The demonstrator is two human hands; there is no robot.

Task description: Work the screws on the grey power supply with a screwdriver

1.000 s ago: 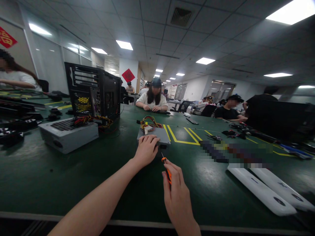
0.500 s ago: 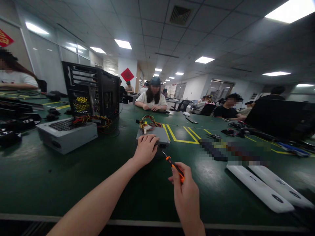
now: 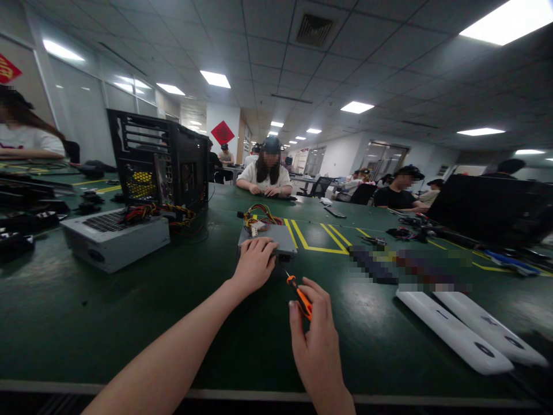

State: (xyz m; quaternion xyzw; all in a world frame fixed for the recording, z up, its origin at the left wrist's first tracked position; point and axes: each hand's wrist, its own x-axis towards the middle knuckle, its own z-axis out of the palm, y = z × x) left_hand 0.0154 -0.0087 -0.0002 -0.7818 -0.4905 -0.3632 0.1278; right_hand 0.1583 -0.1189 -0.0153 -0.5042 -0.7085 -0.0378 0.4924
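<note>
A small grey computer power supply (image 3: 283,235) lies on the green table, with a bundle of coloured wires (image 3: 263,214) and a white connector on its top. My left hand (image 3: 256,262) is laid over its near left edge and steadies it, fingers bent across the top. My right hand (image 3: 317,331) holds an orange and black screwdriver (image 3: 302,298) by the handle. The thin shaft points up and left at the near face of the power supply, close below its socket. Whether the tip touches the face, I cannot tell.
To the left stand a larger grey power supply (image 3: 125,245) and an open black computer case (image 3: 164,161). Two long white objects (image 3: 458,331) lie on the right, below a black monitor (image 3: 488,207). Across the table (image 3: 207,340) sits a person (image 3: 268,170).
My right hand has shifted slightly left and turned, its fingers now more spread along the screwdriver handle. The screwdriver tip sits a little lower. My left hand stays on the power supply.
</note>
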